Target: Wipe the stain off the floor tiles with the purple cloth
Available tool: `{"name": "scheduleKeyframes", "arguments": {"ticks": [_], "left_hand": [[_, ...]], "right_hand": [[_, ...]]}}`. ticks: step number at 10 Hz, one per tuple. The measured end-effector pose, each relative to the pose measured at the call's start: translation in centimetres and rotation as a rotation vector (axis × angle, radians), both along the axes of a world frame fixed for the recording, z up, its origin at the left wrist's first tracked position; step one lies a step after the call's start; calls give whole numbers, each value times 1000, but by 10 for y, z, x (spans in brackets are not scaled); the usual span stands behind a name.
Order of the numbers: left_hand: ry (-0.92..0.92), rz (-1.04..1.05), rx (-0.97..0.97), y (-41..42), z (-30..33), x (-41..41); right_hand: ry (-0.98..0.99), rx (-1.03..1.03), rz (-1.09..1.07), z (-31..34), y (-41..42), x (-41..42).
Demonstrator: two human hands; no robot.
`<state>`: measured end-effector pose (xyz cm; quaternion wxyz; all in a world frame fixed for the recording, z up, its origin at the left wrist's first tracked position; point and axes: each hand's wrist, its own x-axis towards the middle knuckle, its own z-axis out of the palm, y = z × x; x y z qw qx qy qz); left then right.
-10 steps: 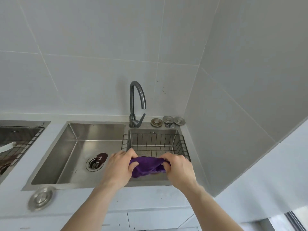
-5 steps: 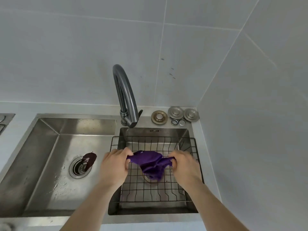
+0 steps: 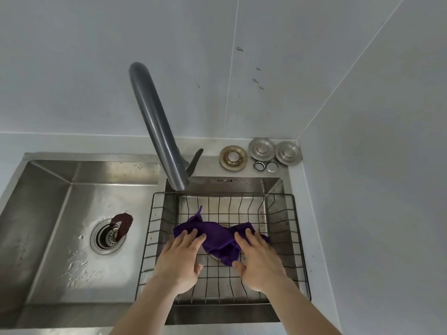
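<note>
Sink [image 3: 79,170]: steel double basin, fills the lower frame; the bigger bowl at 9 o'clock is wet with droplets, a dark brown scrap at its drain.
Wire basket [image 3: 300,240]: black rack sitting in the small bowl at 5 o'clock.
Faucet [image 3: 157,126]: dark grey spout at 12 o'clock of the basket, no water running.
Purple cloth [image 3: 217,240]: bunched on the basket floor, between both hands.
Left hand [image 3: 180,259]: fingers spread flat, tips pressing the cloth's left end, not gripping.
Right hand [image 3: 260,259]: fingers extended flat on the cloth's right end, thumb beside its lower fold; probably a loose hold, hard to tell.
Drain fittings [image 3: 233,157]: metal rings and caps on the ledge at 1 o'clock.
Risk: cloth could snag on the wires when lifted; if wet it may drip on the way, and no floor stain is visible yet.
Writing: none readable; faint marks on the bowl's back wall are too small to read.
</note>
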<state>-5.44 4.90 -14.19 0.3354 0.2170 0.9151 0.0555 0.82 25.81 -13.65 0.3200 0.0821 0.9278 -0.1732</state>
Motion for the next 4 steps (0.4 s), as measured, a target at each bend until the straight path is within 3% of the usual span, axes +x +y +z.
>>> {"name": "scheduleKeyframes", "arguments": {"ticks": [4], "left_hand": [[151, 11, 81, -11, 57, 15]], "right_hand": [[153, 11, -55, 55, -6, 22]]}}
